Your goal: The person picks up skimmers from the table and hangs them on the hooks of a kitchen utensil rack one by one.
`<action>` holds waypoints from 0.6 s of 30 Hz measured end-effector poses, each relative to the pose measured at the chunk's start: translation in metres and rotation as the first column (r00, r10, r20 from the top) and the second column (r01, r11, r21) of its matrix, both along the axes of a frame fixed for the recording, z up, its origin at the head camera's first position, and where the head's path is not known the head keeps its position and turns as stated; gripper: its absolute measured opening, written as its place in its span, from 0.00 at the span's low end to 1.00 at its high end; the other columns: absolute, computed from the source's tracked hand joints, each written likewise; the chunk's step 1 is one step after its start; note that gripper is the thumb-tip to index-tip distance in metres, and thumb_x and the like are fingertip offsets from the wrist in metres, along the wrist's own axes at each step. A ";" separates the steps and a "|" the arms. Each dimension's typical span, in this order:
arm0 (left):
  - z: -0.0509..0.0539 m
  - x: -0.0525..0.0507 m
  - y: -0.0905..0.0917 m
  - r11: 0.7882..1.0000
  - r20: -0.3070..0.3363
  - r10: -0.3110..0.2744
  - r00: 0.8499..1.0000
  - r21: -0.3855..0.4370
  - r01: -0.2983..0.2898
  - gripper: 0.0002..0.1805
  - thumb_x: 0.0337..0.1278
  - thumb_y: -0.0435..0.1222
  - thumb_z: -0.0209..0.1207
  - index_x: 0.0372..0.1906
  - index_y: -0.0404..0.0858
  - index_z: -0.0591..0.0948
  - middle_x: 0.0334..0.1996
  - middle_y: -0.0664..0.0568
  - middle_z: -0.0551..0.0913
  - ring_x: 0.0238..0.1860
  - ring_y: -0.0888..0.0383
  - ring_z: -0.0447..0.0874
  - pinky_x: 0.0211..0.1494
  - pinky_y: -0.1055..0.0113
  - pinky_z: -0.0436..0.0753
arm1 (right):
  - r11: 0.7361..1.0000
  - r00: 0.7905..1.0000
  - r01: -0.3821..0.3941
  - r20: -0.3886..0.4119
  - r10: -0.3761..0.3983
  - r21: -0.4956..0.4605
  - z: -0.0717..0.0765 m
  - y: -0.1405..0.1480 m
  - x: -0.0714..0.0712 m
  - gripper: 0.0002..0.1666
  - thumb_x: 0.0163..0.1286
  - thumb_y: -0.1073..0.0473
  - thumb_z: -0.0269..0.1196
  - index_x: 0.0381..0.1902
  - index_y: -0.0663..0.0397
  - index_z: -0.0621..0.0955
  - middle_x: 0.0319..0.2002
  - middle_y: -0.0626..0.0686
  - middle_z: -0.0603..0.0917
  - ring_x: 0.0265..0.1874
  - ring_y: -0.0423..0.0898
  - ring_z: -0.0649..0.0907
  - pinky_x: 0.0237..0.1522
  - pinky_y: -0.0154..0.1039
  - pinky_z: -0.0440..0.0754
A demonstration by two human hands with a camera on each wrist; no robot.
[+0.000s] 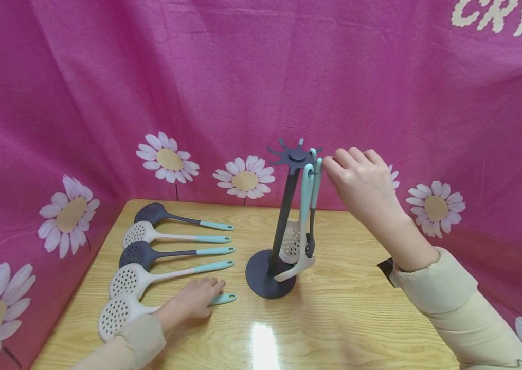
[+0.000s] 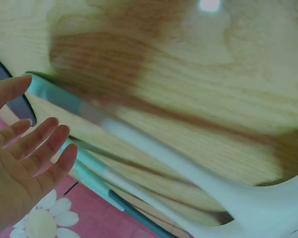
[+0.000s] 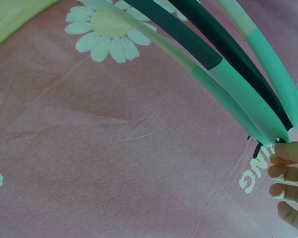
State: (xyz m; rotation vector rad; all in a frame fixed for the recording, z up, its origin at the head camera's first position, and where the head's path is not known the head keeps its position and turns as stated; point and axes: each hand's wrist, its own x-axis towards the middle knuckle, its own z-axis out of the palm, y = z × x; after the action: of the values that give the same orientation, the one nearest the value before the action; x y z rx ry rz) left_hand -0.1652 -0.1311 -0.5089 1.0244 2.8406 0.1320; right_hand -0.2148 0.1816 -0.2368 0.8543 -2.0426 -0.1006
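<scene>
On the wooden table (image 1: pixel 358 308), open to the right of the dark stand (image 1: pixel 261 277) I seem to be loading, the nearest white skimmer (image 1: pixel 118 314), its head near the left edge, lies beneath my spread left hand (image 1: pixel 198 298), likely wanting a pinch next, while whether my right hand (image 1: pixel 360 177) pinches a hung turquoise handle (image 1: pixel 316 185) I cannot tell.
</scene>
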 end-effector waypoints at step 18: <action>-0.009 0.009 -0.004 0.995 -0.017 0.057 0.998 -0.075 -0.058 0.10 0.48 0.26 0.57 0.37 0.39 0.74 0.26 0.48 0.75 0.27 0.51 0.77 0.29 0.61 0.76 | 1.000 1.000 -0.012 -0.004 0.012 -0.023 -0.002 0.000 0.000 0.05 0.60 0.68 0.58 0.25 0.60 0.73 0.21 0.54 0.72 0.22 0.52 0.72 0.26 0.44 0.70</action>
State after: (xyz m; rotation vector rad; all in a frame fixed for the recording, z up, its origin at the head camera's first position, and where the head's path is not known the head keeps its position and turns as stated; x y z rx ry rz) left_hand -0.1560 -0.1347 -0.5180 0.9330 2.8649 0.0217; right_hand -0.2153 0.1817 -0.2385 0.8513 -2.0314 -0.0715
